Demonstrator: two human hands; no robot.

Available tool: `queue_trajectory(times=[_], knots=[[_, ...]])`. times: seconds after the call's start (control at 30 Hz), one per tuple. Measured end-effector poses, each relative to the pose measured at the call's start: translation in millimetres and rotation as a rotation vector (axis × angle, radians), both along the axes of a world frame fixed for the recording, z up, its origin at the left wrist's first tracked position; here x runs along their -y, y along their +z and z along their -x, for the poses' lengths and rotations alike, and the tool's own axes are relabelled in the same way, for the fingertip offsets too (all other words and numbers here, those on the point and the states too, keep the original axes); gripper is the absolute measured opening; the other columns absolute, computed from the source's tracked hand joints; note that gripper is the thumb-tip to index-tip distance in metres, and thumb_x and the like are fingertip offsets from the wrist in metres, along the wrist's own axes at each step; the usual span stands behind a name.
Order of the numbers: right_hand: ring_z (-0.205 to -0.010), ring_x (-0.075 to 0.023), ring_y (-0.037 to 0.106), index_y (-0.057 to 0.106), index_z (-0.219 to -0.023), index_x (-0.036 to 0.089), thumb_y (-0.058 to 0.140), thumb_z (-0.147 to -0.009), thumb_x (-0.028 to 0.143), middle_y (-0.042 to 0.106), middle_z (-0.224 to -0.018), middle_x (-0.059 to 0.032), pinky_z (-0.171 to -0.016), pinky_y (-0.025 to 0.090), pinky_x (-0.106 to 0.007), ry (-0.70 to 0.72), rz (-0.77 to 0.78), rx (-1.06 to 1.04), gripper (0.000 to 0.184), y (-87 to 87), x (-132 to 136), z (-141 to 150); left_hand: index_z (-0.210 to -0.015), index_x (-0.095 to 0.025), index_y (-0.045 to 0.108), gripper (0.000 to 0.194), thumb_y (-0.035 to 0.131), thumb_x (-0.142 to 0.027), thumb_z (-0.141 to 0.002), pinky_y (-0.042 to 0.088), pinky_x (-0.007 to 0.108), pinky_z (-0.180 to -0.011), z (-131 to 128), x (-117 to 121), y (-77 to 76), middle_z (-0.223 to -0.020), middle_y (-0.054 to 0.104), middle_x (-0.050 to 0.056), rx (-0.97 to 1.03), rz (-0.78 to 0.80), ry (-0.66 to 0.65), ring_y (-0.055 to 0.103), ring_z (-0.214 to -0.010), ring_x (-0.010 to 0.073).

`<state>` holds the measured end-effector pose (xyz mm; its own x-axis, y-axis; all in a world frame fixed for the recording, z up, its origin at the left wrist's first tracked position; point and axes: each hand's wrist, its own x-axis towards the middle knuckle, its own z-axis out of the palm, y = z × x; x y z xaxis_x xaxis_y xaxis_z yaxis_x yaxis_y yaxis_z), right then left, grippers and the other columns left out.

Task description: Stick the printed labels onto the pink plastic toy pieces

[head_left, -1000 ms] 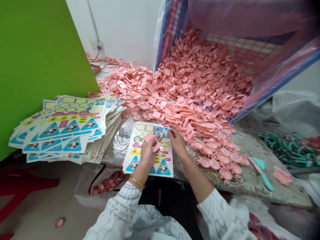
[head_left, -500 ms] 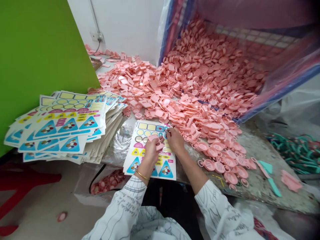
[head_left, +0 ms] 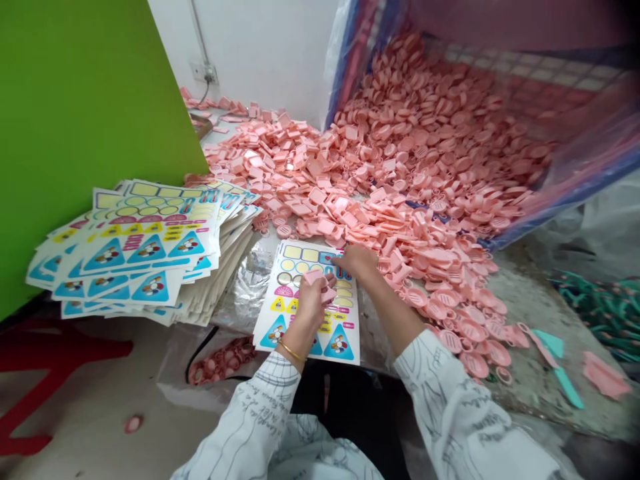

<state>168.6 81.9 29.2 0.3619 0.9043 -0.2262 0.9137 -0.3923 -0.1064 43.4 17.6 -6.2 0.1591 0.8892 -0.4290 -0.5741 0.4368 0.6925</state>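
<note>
In my left hand (head_left: 311, 305), closed over the sheet, are small pink plastic pieces (head_left: 314, 276); one shows at the fingertips, another beside the fingers. Underneath lies a sticker sheet (head_left: 280, 313) printed with yellow squares, circles, pink half-rounds and blue triangles. My right hand (head_left: 359, 261) is at the sheet's top right, its fingers drawn together at the stickers near the red heart square. What those fingertips hold, if anything, is hidden.
A thick stack of sticker sheets (head_left: 150, 247) lies at left beside a green panel (head_left: 90, 100). Pink pieces (head_left: 310, 167) heap across the table and spill from a lined crate (head_left: 345, 67). Teal parts (head_left: 567, 387) lie at right; a red stool (head_left: 65, 360) stands at lower left.
The view has swung slightly left, so everything sits further right. My right hand has moved up a little along the sheet's top right. My left hand keeps its hold on the pink pieces.
</note>
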Motion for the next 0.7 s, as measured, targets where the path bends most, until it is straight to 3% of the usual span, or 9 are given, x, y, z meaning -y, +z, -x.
queue_trajectory(times=[0.1, 0.17, 0.23, 0.33, 0.4, 0.47, 0.6, 0.7], knots=[[-0.095, -0.0299, 0.067, 0.074, -0.09, 0.019, 0.073, -0.068, 0.058, 0.073, -0.095, -0.0126, -0.075, 0.045, -0.035, 0.032, 0.107, -0.007, 0.045, 11.4, -19.7, -5.2, -0.091, -0.02, 0.048, 0.033, 0.061, -0.015, -0.061, 0.051, 0.028, -0.068, -0.1, 1.3, -2.1, -0.094, 0.07, 0.011, -0.002, -0.017, -0.003, 0.071, -0.094, 0.0267], [-0.091, -0.0287, 0.066, 0.073, -0.085, 0.019, 0.075, -0.065, 0.058, 0.072, -0.089, -0.011, -0.073, 0.044, -0.034, 0.021, 0.083, -0.033, 0.044, 18.9, -27.4, -8.2, -0.093, -0.02, 0.047, 0.036, 0.062, -0.015, -0.061, 0.051, 0.029, -0.067, -0.5, 1.9, -3.5, -0.095, 0.07, 0.01, -0.003, -0.019, 0.012, 0.071, -0.092, 0.026], [-0.085, -0.0252, 0.065, 0.071, -0.079, 0.02, 0.07, -0.07, 0.059, 0.071, -0.081, -0.0083, -0.07, 0.042, -0.032, -0.027, -0.081, -0.082, 0.04, 25.8, -28.7, -11.5, -0.094, -0.02, 0.046, 0.037, 0.063, -0.015, -0.062, 0.051, 0.028, -0.067, -1.1, 1.8, -4.5, -0.095, 0.069, 0.01, -0.003, -0.019, 0.022, 0.071, -0.091, 0.0256], [-0.07, -0.0185, 0.059, 0.064, -0.072, 0.021, 0.061, -0.077, 0.063, 0.065, -0.07, -0.0022, -0.064, 0.038, -0.028, -0.165, -0.465, -0.223, 0.042, 34.0, -15.5, -17.1, -0.093, -0.02, 0.047, 0.037, 0.067, -0.015, -0.063, 0.051, 0.027, -0.066, -0.5, 1.0, -3.0, -0.092, 0.069, 0.009, 0.011, -0.015, 0.02, 0.071, -0.088, 0.0241], [-0.063, -0.0148, 0.053, 0.057, -0.068, 0.021, 0.061, -0.077, 0.064, 0.06, -0.065, 0.0016, -0.06, 0.035, -0.026, -0.205, -0.657, -0.391, 0.044, 37.3, 5.4, -18.8, -0.094, -0.019, 0.05, 0.034, 0.071, -0.018, -0.066, 0.052, 0.027, -0.066, 2.4, 1.7, 1.5, -0.09, 0.069, 0.009, 0.053, -0.016, -0.014, 0.072, -0.081, 0.0222], [-0.059, -0.0123, 0.047, 0.052, -0.064, 0.021, 0.064, -0.075, 0.063, 0.054, -0.061, 0.0039, -0.057, 0.033, -0.025, -0.171, -0.746, -0.578, 0.045, 37.6, 35.5, -16.5, -0.096, -0.017, 0.054, 0.033, 0.073, -0.03, -0.073, 0.054, 0.029, -0.065, 7.8, 5.1, 8.9, -0.089, 0.07, 0.01, 0.125, -0.013, -0.08, 0.071, -0.072, 0.0206], [-0.057, -0.0104, 0.041, 0.051, -0.064, 0.02, 0.068, -0.074, 0.057, 0.047, -0.059, 0.0057, -0.056, 0.032, -0.024, -0.092, -0.762, -0.75, 0.042, 30.7, 106.3, -0.1, -0.099, -0.012, 0.062, 0.052, 0.055, -0.062, -0.086, 0.056, 0.034, -0.061, 21.3, 22.5, 25.4, -0.085, 0.072, 0.015, 0.285, 0.044, -0.22, 0.07, -0.065, 0.0227], [-0.056, -0.0106, 0.042, 0.055, -0.067, 0.02, 0.068, -0.076, 0.057, 0.05, -0.06, 0.0052, -0.055, 0.031, -0.024, -0.071, -0.701, -0.73, 0.04, 25.0, 146.3, 14.4, -0.096, -0.01, 0.065, 0.06, 0.039, -0.065, -0.091, 0.058, 0.038, -0.066, 26.4, 39.4, 33.6, -0.083, 0.072, 0.016, 0.344, 0.091, -0.255, 0.071, -0.069, 0.0243]])
